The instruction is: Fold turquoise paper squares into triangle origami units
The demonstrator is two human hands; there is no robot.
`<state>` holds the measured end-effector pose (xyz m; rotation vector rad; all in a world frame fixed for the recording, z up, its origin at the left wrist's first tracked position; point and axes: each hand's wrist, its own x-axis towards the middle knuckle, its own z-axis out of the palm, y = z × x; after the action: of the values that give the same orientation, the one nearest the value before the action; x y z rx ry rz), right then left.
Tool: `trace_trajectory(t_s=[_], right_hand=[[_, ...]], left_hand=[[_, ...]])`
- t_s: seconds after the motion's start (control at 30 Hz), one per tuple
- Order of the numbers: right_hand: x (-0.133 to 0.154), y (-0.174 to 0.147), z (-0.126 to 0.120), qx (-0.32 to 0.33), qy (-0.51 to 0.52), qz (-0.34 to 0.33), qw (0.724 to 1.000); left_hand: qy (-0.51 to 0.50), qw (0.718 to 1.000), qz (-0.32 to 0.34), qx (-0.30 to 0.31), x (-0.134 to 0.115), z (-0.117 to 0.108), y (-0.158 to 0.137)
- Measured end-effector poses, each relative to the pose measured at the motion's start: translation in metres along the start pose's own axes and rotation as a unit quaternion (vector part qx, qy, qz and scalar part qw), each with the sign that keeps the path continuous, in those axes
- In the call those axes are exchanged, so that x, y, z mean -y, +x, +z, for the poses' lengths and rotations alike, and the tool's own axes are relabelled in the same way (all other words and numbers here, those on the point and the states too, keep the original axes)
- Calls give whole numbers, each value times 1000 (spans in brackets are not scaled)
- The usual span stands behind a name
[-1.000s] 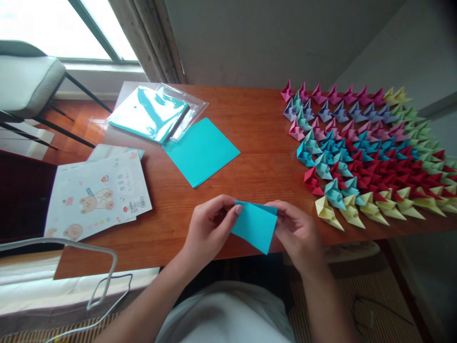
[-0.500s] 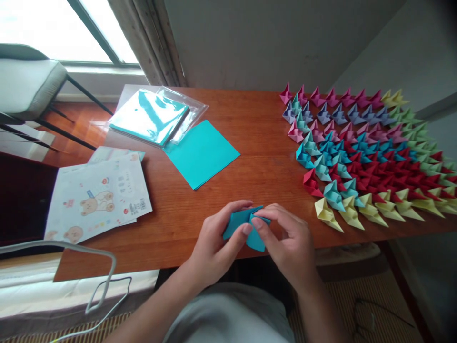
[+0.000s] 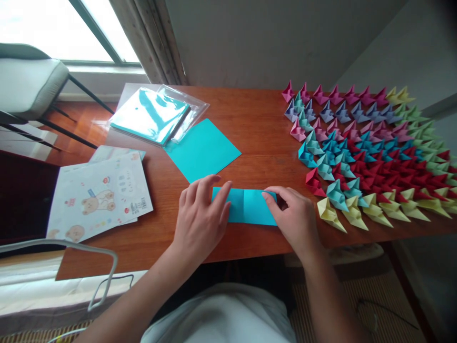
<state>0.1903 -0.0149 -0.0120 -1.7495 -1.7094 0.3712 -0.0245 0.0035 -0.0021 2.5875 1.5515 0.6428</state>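
A folded strip of turquoise paper point(image 3: 246, 207) lies near the table's front edge, a crease running across its middle. My left hand point(image 3: 202, 212) is over the strip's left end, palm down with the fingers apart. At the other end my right hand point(image 3: 291, 209) pinches the paper between thumb and fingers. Just beyond my left hand is a flat turquoise sheet stack point(image 3: 205, 150), its near corner hidden by that hand.
A clear plastic packet of turquoise paper point(image 3: 150, 114) lies at the back left. Bear-printed paper packs point(image 3: 103, 195) sit at the left. Rows of folded paper pieces in several colours point(image 3: 374, 162) cover the right side. A white cable point(image 3: 110, 262) loops at the lower left.
The paper, held up and partly folded between both hands before, is now opened into a flat strip on the table. My left hand has turned palm down and let its grip go.
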Motion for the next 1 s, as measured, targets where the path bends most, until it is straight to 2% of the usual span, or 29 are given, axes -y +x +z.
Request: trace_trajectory(t_s=[0.07,0.17,0.3,0.73,0.83,1.0], right_hand=[[-3,4,1,-5,-15,-25,1000],[-5,8,0,-8,-25,-46,999],[-6,10,-2,-6,-30,-50,998],[-7,3,-7,-9,20,-58,998],[-7,0,-7,-15,43,-112,993],[-12,-8,-5,-8,-34,-229,973]], left_hand=[[53,996,57,48,0,-2,4],[77,982,119,122,2,-4,9],[109,965,169,168,4,-5,15],[139,948,185,217,0,-10,21],[150,946,189,214,0,-9,20],[159,951,176,199,-1,-3,13]])
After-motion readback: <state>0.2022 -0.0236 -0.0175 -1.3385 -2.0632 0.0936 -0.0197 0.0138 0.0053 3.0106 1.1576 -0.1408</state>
